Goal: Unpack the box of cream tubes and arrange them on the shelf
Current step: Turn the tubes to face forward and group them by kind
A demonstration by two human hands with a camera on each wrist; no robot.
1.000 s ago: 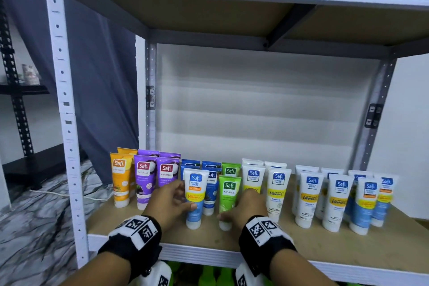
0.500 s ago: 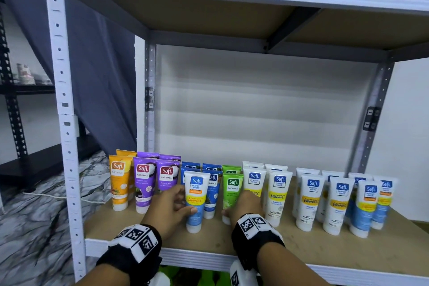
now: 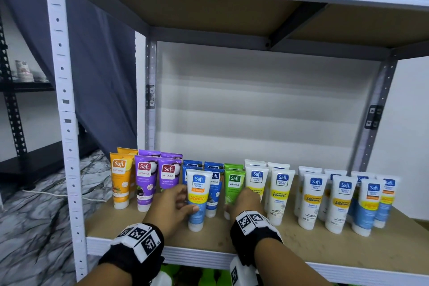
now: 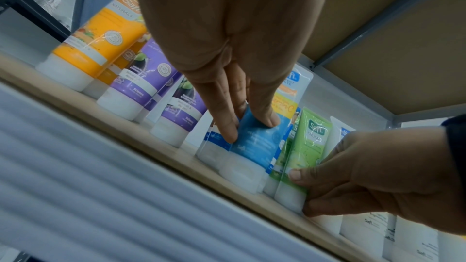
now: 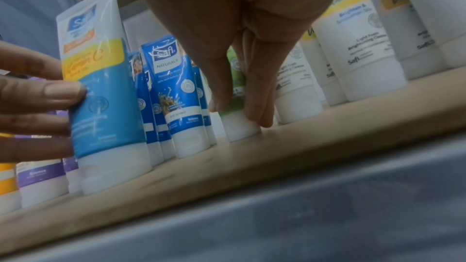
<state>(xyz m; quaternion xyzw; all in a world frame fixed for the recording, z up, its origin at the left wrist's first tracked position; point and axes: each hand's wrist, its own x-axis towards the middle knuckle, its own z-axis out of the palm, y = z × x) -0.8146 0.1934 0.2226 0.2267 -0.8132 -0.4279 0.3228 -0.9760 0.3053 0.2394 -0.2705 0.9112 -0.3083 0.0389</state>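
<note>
Low in the frame on the shelf (image 3: 301, 244), the left hand (image 3: 171, 206) grips a blue tube (image 3: 197, 202) and the right hand (image 3: 246, 204) a green tube (image 3: 233, 187); both look light, soft and glossy, best held low near the stiff cap.

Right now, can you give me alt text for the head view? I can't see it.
Left hand grips a blue-and-white tube and right hand grips a green tube, both upright at the front of a wooden shelf. Orange, purple, blue and white tubes stand in rows alongside.
</note>
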